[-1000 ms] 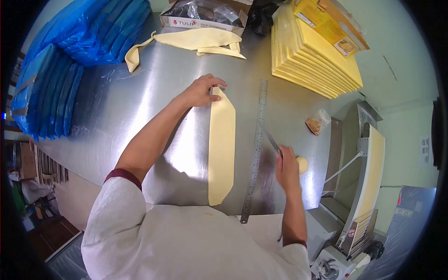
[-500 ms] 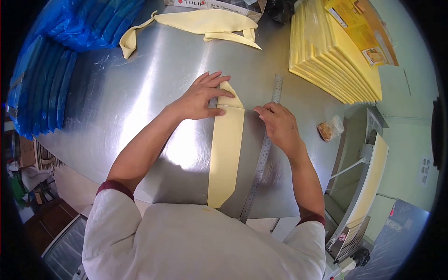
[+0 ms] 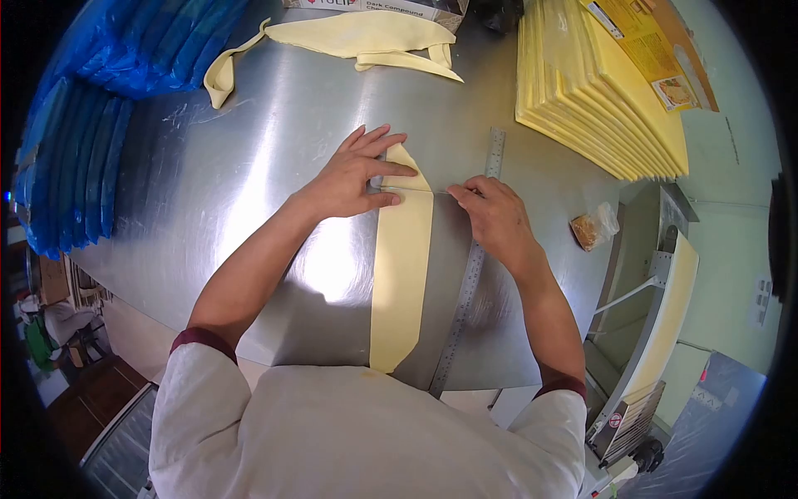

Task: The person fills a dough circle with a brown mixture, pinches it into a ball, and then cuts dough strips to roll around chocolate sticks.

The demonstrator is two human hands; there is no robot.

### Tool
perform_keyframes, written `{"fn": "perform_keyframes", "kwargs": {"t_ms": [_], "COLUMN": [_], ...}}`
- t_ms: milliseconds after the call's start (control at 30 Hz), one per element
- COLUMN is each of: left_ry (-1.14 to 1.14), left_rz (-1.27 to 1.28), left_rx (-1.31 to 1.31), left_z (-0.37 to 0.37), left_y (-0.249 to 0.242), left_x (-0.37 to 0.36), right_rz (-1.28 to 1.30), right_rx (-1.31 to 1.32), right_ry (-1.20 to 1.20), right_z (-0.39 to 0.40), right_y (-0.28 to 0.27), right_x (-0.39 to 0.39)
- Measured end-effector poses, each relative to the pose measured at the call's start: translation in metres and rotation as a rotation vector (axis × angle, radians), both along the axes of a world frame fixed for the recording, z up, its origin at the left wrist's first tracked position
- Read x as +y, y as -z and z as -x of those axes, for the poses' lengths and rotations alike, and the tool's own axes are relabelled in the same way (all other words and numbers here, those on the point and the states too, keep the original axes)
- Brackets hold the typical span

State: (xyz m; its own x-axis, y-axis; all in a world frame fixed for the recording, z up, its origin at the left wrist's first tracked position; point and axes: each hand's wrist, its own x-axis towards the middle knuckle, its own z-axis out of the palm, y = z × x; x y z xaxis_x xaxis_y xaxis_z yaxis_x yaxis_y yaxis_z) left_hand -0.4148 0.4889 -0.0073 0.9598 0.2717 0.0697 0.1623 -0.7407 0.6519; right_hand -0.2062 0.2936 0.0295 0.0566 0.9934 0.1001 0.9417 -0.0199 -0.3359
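A long strip of pale yellow dough sheet lies lengthwise on the metal table, its far end narrowing to a slanted tip. Across its upper part runs a thin straight line. My left hand rests on the strip's left side with fingers spread, thumb below that line and index finger above it. Just right of the strip, my right hand is closed in a pinch on a thin blade-like tool, mostly hidden by the fingers. Under that hand a steel ruler lies along the table, roughly parallel to the strip.
Dough offcuts lie at the back, before a cardboard box. Stacked yellow sheets stand back right, blue-wrapped slabs at left. A small plastic bag with brown contents sits near the right edge of the metal table.
My right hand has shifted slightly left, toward the strip's edge. My left hand stays nearly in place on the dough. The whole view has moved slightly.
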Motion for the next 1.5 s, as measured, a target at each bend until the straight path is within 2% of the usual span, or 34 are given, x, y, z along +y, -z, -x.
{"fn": "perform_keyframes", "kwargs": {"t_ms": [233, 633, 733, 800, 900, 1000, 1100, 1233, 1267, 1367, 1500], "left_ry": [-0.047, -0.089, -0.113, -0.15, -0.167, -0.178, -0.219, -0.131, -0.119, -0.229, 0.006], "left_rz": [-0.033, -0.021, 0.067, 0.104, -0.017, -0.045, 0.29, 0.093, 0.023, -0.324, -0.054], "left_rx": [0.041, 0.037, -0.009, -0.047, 0.188, 0.182, 0.271, -0.188, -0.16, -0.352, -0.207], "left_z": [-0.005, -0.003, -0.005, -0.009, -0.019, -0.025, -0.038, -0.082, -0.094, -0.105, -0.037], "left_y": [-0.002, 0.0, -0.001, -0.004, -0.02, -0.029, -0.047, -0.044, -0.045, -0.031, -0.034], "left_x": [-0.005, -0.005, 0.004, 0.009, 0.01, 0.02, 0.036, 0.074, 0.085, 0.079, 0.006], "right_rz": [-0.007, 0.025, -0.037, -0.035, -0.065, -0.057, -0.038, -0.057, -0.055, -0.054, -0.017], "right_rx": [-0.004, -0.062, -0.1, 0.004, 0.055, 0.165, 0.252, 0.272, 0.267, 0.274, 0.276], "right_ry": [-0.038, 0.009, 0.142, 0.258, 0.313, 0.395, 0.469, 0.476, 0.479, 0.468, 0.361], "right_z": [0.0, -0.047, -0.069, -0.066, -0.058, -0.041, -0.029, -0.018, -0.015, -0.002, 0.026], "right_y": [0.003, -0.009, -0.025, -0.039, -0.045, -0.049, -0.051, -0.052, -0.052, -0.053, -0.053], "right_x": [0.006, -0.04, -0.068, -0.08, -0.101, -0.117, -0.13, -0.137, -0.137, -0.138, -0.157]}}
